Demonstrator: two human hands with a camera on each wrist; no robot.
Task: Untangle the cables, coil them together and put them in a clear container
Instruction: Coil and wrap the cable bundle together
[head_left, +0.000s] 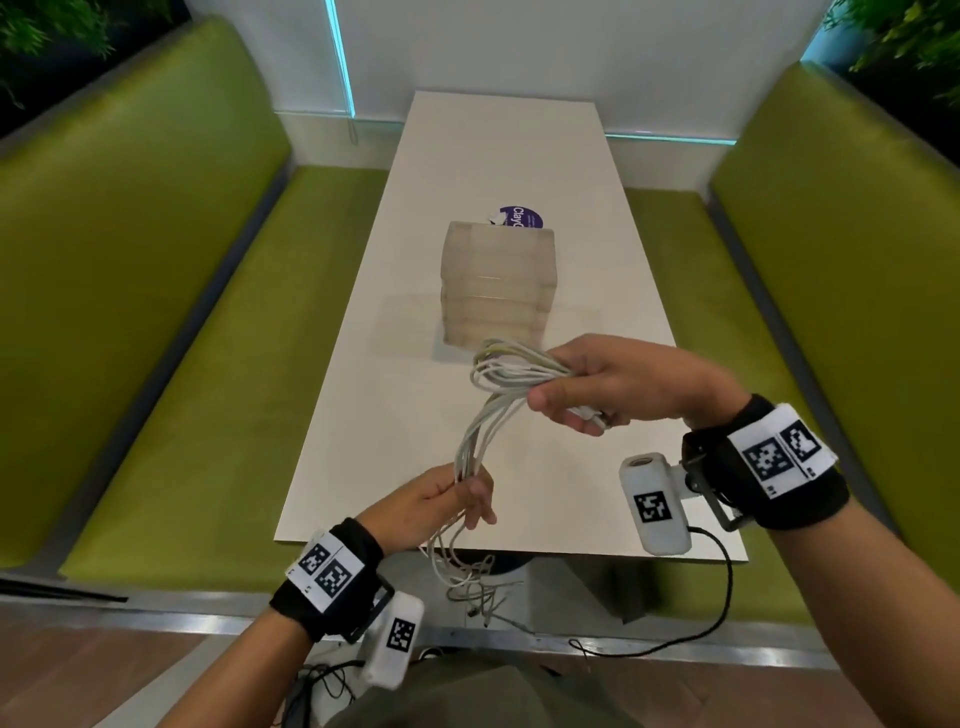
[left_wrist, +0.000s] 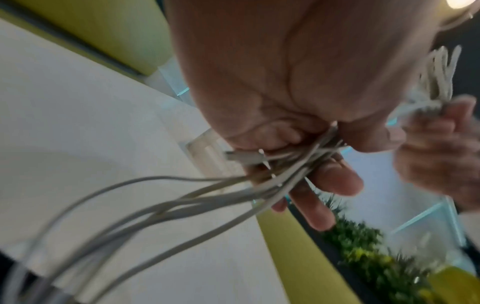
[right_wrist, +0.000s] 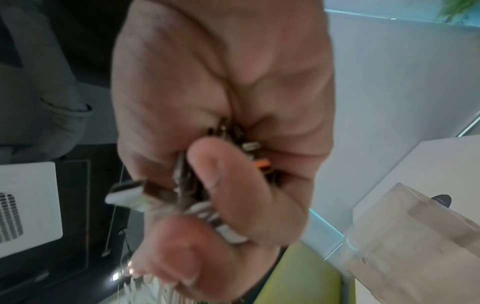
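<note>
A bundle of several white cables (head_left: 485, 421) stretches between my two hands above the near half of the white table (head_left: 363, 415). My right hand (head_left: 587, 389) grips the looped end of the bundle, with plugs (right_wrist: 124, 195) poking out of its fist. Lower down, my left hand (head_left: 457, 499) pinches the strands (left_wrist: 233, 197) between thumb and fingers. Loose cable ends (head_left: 472, 582) hang below the left hand, past the table's near edge. A stack of clear containers (head_left: 496, 283) stands in the middle of the table, beyond the right hand.
Green bench seats (head_left: 218, 395) run along both sides of the table. A purple round sticker (head_left: 519, 218) lies behind the container stack. A black wire (head_left: 722, 587) trails from the right wrist camera toward the floor.
</note>
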